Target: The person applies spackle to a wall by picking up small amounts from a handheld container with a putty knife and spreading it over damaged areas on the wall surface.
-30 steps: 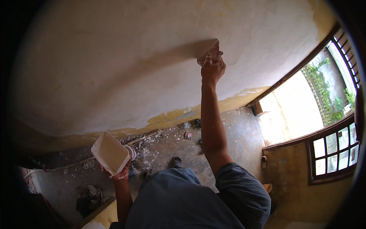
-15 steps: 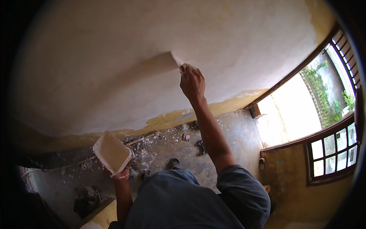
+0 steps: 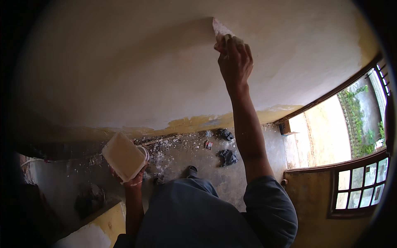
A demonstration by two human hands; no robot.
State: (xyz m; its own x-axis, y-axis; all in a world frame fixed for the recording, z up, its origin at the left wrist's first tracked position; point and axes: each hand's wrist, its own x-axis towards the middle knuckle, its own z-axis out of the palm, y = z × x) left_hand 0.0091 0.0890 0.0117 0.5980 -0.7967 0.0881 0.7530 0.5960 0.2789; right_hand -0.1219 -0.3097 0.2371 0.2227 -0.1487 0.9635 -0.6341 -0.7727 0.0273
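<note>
Fingers (image 3: 242, 51) of right hand (image 3: 235, 64) clamped on white-smeared scraper (image 3: 222, 29), up against pale wall (image 3: 136, 78); likely light, stiff, slick if wet: best gripped at back edge. Left hand (image 3: 135, 180) clasps tub's (image 3: 124, 156) near end, low at left; probably heavier: support base.

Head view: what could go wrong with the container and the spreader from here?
The open container, held only by the left hand, could tip and spill anything inside. A corner of the spreader in the right hand might scratch the wall if pressed unevenly. Pale crumbs and a dark crumpled item lie on the floor near the feet; a sidestep could slip.
</note>
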